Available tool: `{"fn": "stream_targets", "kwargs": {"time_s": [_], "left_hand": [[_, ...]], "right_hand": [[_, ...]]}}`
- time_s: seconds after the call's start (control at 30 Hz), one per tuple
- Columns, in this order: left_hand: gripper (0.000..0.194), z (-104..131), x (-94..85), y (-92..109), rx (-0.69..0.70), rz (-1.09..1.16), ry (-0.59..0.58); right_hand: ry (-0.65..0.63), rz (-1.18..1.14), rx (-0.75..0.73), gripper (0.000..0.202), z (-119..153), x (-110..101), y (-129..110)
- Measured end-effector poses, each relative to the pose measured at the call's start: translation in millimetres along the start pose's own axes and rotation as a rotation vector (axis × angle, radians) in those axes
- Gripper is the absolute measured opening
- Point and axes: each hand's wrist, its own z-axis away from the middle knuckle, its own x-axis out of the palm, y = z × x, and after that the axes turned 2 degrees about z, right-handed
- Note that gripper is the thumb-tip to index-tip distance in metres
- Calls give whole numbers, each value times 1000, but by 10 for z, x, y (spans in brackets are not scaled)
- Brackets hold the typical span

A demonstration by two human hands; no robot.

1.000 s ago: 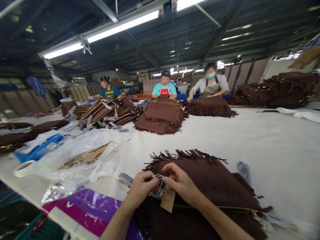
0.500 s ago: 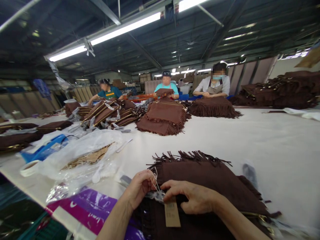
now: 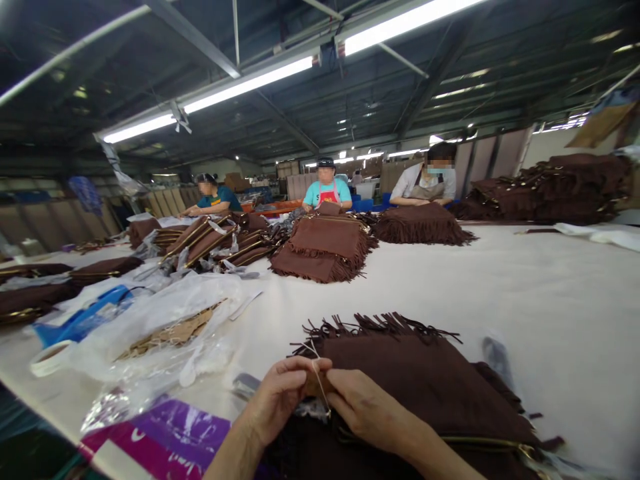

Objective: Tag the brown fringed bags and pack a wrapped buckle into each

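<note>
A dark brown fringed bag [image 3: 400, 367] with a gold zipper lies in front of me, its fringe pointing away. Over its left corner my left hand [image 3: 287, 393] pinches a thin white string [image 3: 319, 381]. Fingers of my right hand [image 3: 360, 403] are closed on a brown paper tag [image 3: 316, 385], mostly hidden between the two hands. The string loops across the tag, and its loose ends stick up above my left fingertips. Clear plastic shows just beneath the hands.
Plastic bags with brown tags [image 3: 173, 333], a tape roll [image 3: 53, 357], a blue object [image 3: 83, 317] and a purple-pink bag [image 3: 175, 433] lie left. Brown bag piles [image 3: 325, 247] stand farther back. Three people work across the white table [image 3: 500, 287].
My hands have come together, and the tag that hung below my right hand is now raised between them. The view has tilted up slightly. The middle person across the table has lowered a brown piece.
</note>
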Motion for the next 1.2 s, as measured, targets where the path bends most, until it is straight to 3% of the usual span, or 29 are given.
{"fn": "stream_targets", "kwargs": {"time_s": [0.1,0.17,0.27,0.37,0.43,0.57,0.63,0.73,0.87,0.97,1.07,1.13,1.2], "left_hand": [[5,-27,33,-27,188,-369,60],[2,-34,-28,15,302,-469,169],[16,-8,-245,176,395,-226,473],[25,41,-428,322,436,42,700],[27,62,-435,341,388,123,708],[26,46,-280,284,324,202,617],[25,18,-237,277,335,244,605],[21,-24,-278,277,332,305,646],[17,-55,-441,220,320,308,746],[15,-54,-565,168,407,124,829],[18,6,-601,144,608,-257,929],[15,111,-541,141,678,-506,853],[13,256,-439,142,615,-694,641]], "right_hand": [[18,-19,13,10,-25,-17,-9],[4,-127,93,8,-34,-58,25],[-75,-371,240,6,-23,-128,103],[-101,-370,264,7,8,-166,133],[-134,-259,219,13,35,-182,107],[-173,103,71,49,83,-230,-24],[-185,247,77,54,93,-254,-102],[-244,356,117,53,98,-267,-205],[-280,403,121,32,104,-262,-271],[-269,360,104,23,100,-291,-263],[-261,273,94,25,97,-336,-251],[-254,219,93,24,115,-340,-242],[-249,196,86,17,162,-311,-192]]}}
